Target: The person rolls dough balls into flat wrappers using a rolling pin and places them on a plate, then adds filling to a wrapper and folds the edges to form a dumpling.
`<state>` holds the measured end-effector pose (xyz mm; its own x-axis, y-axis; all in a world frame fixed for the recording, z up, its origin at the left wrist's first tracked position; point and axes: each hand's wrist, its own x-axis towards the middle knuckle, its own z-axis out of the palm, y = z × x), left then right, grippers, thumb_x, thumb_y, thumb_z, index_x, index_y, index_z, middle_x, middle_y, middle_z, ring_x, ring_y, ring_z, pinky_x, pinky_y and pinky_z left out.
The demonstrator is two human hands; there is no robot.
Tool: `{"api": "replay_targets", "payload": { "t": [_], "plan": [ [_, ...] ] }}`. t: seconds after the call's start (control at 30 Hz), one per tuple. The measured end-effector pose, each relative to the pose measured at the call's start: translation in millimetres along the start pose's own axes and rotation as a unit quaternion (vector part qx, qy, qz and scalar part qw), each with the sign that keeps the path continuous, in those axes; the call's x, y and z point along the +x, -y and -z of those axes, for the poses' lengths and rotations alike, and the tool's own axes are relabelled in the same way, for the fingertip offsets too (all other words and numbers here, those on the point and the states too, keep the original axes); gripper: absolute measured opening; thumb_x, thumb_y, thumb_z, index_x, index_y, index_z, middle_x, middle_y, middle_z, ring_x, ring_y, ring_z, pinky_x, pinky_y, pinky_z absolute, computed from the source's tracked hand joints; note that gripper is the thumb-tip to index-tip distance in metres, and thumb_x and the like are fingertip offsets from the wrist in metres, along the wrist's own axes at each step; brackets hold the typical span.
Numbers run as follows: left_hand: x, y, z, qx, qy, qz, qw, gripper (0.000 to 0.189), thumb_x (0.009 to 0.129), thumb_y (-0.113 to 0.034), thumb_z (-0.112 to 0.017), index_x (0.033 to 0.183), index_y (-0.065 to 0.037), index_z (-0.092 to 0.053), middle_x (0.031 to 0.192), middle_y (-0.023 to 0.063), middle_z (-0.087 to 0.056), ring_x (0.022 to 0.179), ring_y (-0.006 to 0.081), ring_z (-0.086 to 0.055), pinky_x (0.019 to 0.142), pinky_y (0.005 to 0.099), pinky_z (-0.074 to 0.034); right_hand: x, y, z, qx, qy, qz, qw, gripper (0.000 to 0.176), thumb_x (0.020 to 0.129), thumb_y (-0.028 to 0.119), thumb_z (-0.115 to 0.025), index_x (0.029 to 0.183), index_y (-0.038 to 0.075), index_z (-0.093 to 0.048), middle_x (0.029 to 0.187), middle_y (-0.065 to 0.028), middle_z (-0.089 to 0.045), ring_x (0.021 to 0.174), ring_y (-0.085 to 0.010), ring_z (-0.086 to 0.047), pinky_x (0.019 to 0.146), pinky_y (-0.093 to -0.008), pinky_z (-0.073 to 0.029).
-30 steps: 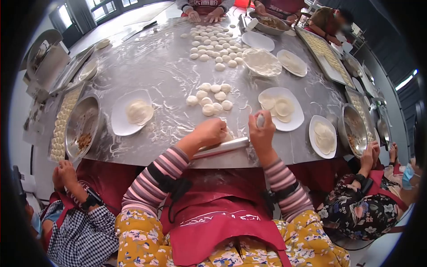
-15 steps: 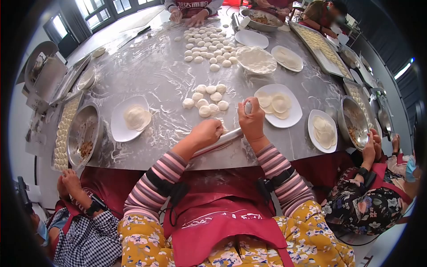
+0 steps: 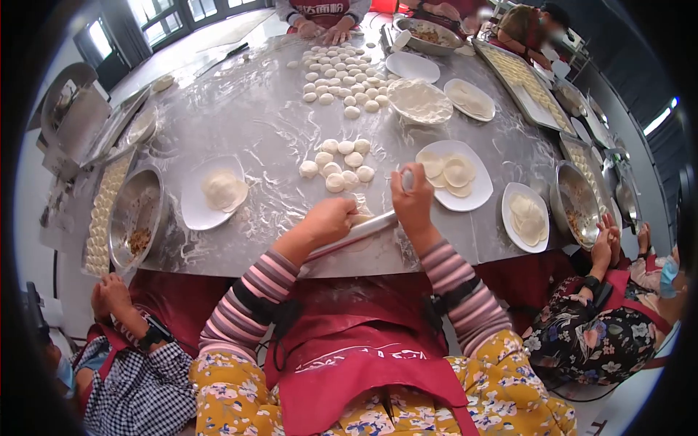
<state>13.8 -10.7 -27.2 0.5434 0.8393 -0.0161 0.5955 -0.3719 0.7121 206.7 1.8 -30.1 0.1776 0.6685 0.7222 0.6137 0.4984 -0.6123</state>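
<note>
Pale dough [image 3: 360, 218] at frame centre stood clearer as your curled left hand [image 3: 331, 220] (its hold unclear) shifted left; your right hand [image 3: 412, 200] gripped the rolling pin [image 3: 367, 227], apparently mid-roll.

A metal-topped table [image 3: 269, 109] is carrying streaks of white flour. Near its front edge a rolling pin [image 3: 372, 226] is slanting across the surface, and beyond it a small cluster of dough balls [image 3: 334, 168] is sitting. More flattened dough pieces [image 3: 348, 99] are covering the far middle, beside a dish of flour [image 3: 419, 99]. White plates of round wrappers [image 3: 476, 192] are standing left and right; steel bowls [image 3: 151, 196] and trays of dumplings [image 3: 544, 110] are resting along both sides.
</note>
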Motion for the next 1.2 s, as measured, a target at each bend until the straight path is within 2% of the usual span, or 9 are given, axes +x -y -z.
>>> {"api": "replay_targets", "payload": {
  "t": [0.13, 0.3, 0.43, 0.57, 0.63, 0.73, 0.77, 0.83, 1.2],
  "plan": [
    [-5, -7, -1, 0.043, -0.041, 0.014, 0.998, 0.018, 0.082, -0.014, -0.055, 0.079, 0.003, -0.06, 0.069, 0.0256, -0.056, 0.064, 0.0311, -0.06, 0.062, 0.0404, -0.045, -6, 2, 6, 0.025, -0.005, -0.026, 0.999, 0.02, 0.078, 0.005, -0.066, 0.09, 0.005, -0.05, 0.071, -0.0187, -0.057, 0.064, -0.0407, -0.057, 0.052, -0.0423, -0.044],
    [-8, -10, 0, -0.091, 0.004, 0.064, 0.994, 0.014, 0.08, -0.012, -0.059, 0.081, 0.002, -0.058, 0.066, 0.0063, -0.055, 0.064, 0.0099, -0.05, 0.057, 0.0294, -0.043, -49, 20, 61, 0.031, 0.017, -0.024, 0.999, 0.023, 0.076, 0.003, -0.068, 0.091, 0.005, -0.05, 0.068, -0.0143, -0.056, 0.061, -0.0371, -0.058, 0.05, -0.0397, -0.044],
    [24, -16, -4, -0.234, 0.027, 0.049, 0.971, 0.017, 0.083, -0.014, -0.059, 0.089, 0.001, -0.058, 0.073, 0.0025, -0.057, 0.067, 0.0104, -0.053, 0.059, 0.0276, -0.044, -64, 34, 85, -0.09, 0.073, 0.088, 0.989, 0.023, 0.076, 0.002, -0.068, 0.09, 0.005, -0.05, 0.069, -0.0132, -0.057, 0.06, -0.0359, -0.06, 0.05, -0.0381, -0.045],
    [93, -55, -16, -0.174, 0.017, 0.0, 0.985, 0.017, 0.085, -0.015, -0.058, 0.091, 0.001, -0.059, 0.077, 0.002, -0.059, 0.07, 0.0109, -0.055, 0.06, 0.027, -0.045, -61, 35, 81, 0.085, 0.036, -0.065, 0.994, 0.023, 0.076, 0.002, -0.068, 0.09, 0.005, -0.051, 0.07, -0.0126, -0.058, 0.061, -0.0358, -0.06, 0.051, -0.0376, -0.047],
    [120, -86, -13, -0.435, 0.012, -0.013, 0.9, 0.021, 0.083, -0.014, -0.059, 0.098, 0.001, -0.059, 0.082, 0.0058, -0.061, 0.075, 0.012, -0.057, 0.066, 0.0273, -0.047, -60, 33, 79, 0.105, 0.038, -0.072, 0.991, 0.023, 0.076, 0.003, -0.068, 0.09, 0.005, -0.05, 0.072, -0.0128, -0.058, 0.061, -0.0358, -0.061, 0.051, -0.0378, -0.047],
    [152, -53, -7, -0.13, -0.044, 0.043, 0.99, 0.032, 0.082, -0.013, -0.059, 0.112, -0.001, -0.055, 0.099, 0.0143, -0.062, 0.089, 0.0196, -0.06, 0.08, 0.0306, -0.047, -61, 32, 80, 0.084, 0.035, -0.055, 0.994, 0.023, 0.076, 0.003, -0.068, 0.09, 0.005, -0.05, 0.071, -0.0132, -0.058, 0.06, -0.0359, -0.061, 0.051, -0.0379, -0.047],
    [148, -44, -9, -0.127, -0.045, 0.041, 0.99, 0.032, 0.082, -0.013, -0.059, 0.112, -0.001, -0.055, 0.099, 0.0143, -0.062, 0.089, 0.0196, -0.06, 0.08, 0.0306, -0.047, -61, 29, 80, 0.085, 0.033, -0.053, 0.994, 0.023, 0.076, 0.003, -0.068, 0.09, 0.005, -0.05, 0.071, -0.0132, -0.058, 0.06, -0.0359, -0.061, 0.051, -0.0379, -0.047],
    [117, -40, -13, 0.248, -0.093, -0.016, 0.964, 0.025, 0.082, -0.009, -0.056, 0.107, -0.002, -0.057, 0.104, 0.0158, -0.06, 0.095, 0.0277, -0.06, 0.08, 0.0357, -0.048, -63, 26, 77, 0.115, 0.014, -0.038, 0.993, 0.022, 0.076, 0.002, -0.069, 0.089, 0.004, -0.051, 0.066, -0.0116, -0.057, 0.055, -0.028, -0.06, 0.05, -0.0322, -0.046],
    [105, -21, -12, 0.323, -0.044, -0.044, 0.944, 0.014, 0.076, -0.009, -0.057, 0.089, -0.004, -0.06, 0.094, 0.0169, -0.058, 0.092, 0.0349, -0.059, 0.076, 0.0443, -0.049, -56, 31, 77, 0.096, 0.029, -0.049, 0.994, 0.022, 0.077, 0.003, -0.068, 0.091, 0.005, -0.052, 0.07, -0.0133, -0.059, 0.062, -0.0345, -0.062, 0.052, -0.0365, -0.048]
  ]
}}
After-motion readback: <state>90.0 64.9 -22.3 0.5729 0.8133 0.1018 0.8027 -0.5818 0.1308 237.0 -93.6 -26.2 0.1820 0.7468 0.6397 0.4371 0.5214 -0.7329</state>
